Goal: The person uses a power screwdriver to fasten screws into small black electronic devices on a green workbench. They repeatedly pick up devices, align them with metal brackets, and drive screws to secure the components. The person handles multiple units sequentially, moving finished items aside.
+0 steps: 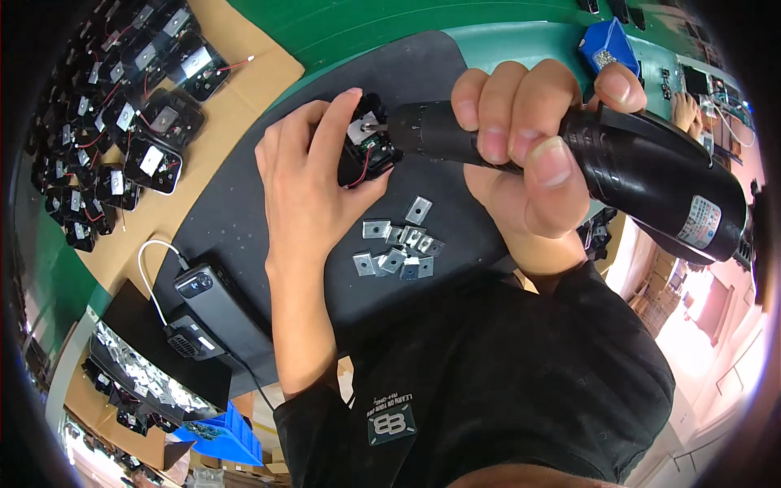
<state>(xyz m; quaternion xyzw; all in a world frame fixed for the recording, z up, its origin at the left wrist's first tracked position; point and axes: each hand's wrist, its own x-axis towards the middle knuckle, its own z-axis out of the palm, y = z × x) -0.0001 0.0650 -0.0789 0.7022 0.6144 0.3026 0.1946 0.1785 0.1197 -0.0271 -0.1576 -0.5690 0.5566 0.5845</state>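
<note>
My left hand (305, 175) is closed around a small black housing (352, 169) with a red wire and a green circuit board inside, steadying it on the dark mat. A silvery metal plate (358, 130) sits in the housing. My right hand (529, 146) grips a black electric screwdriver (651, 175) from above, its body lying toward the right. The screwdriver's tip meets the metal plate at its middle; whether a screw is under it cannot be made out. Just below the hands, several loose metal plates with holes (404, 241) lie in a pile on the mat.
Cardboard (236, 49) at the left bears many similar black housings (150, 159). A power bank (215, 297) with a white cable lies on the mat's left side. At the far right stands a blue bin (608, 45) of small metal parts. Another person's hand (686, 112) shows beyond.
</note>
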